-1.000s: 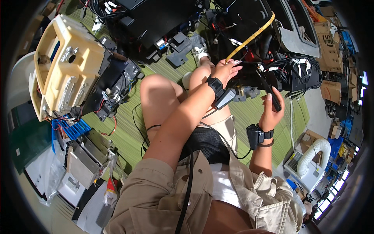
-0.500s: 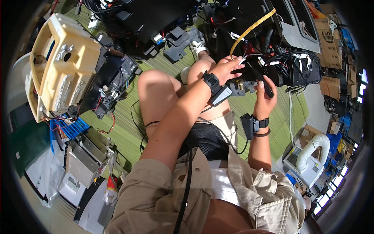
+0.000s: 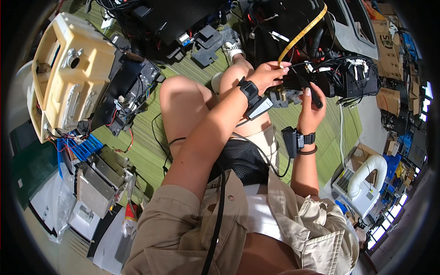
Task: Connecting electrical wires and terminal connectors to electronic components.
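My left hand (image 3: 267, 77) reaches out with thumb and forefinger pinched together beside the lower end of a yellow strip (image 3: 302, 33) with dark marks. What lies between those fingertips is too small to make out. In my right hand (image 3: 311, 110), palm up, is a black-handled tool (image 3: 316, 99), its narrow dark end slanting toward the left fingertips. Both hands are over the near edge of a dark assembly with bundled black cables and white connectors (image 3: 360, 63). A metal bracket (image 3: 280, 97) is below the left hand.
Several units with wires surround my crossed legs on a green striped carpet (image 3: 137, 158). A cream moulded shell (image 3: 85, 59) stands at the left, above a blue slotted part (image 3: 82, 149). At the right is a white machine with a hose (image 3: 366, 176). A black cable (image 3: 270, 167) crosses my lap.
The yellow strip's lower end has shifted right, nearer my left fingertips. The left fingers have drawn closer together. My right hand still holds the tool in nearly the same place.
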A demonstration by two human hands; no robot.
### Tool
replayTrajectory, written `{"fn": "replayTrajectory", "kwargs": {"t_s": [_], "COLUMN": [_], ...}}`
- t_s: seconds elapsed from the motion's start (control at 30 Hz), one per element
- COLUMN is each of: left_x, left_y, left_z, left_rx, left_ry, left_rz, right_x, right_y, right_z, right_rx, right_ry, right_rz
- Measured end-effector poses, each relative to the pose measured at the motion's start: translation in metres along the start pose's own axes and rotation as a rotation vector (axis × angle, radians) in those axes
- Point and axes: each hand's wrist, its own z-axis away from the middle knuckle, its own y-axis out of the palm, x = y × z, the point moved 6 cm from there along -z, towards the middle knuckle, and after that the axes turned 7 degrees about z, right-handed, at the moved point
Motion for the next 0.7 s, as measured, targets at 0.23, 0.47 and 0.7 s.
{"fn": "replayTrajectory", "kwargs": {"t_s": [0.23, 0.47, 0.7], "left_x": [0.001, 0.020, 0.017], "left_y": [-0.001, 0.008, 0.013], "left_z": [0.003, 0.008, 0.012], "left_rx": [-0.023, 0.104, 0.218], "left_ry": [-0.010, -0.265, -0.211], "left_rz": [-0.086, -0.233, -0.276], "right_x": [-0.003, 0.002, -0.006], "right_y": [-0.009, -0.026, -0.036], "right_z": [0.006, 0.022, 0.034], "right_rx": [-0.072, -0.136, -0.012], "right_ry": [0.043, -0.125, -0.186], "right_rz": [-0.022, 0.076, 0.146]}}
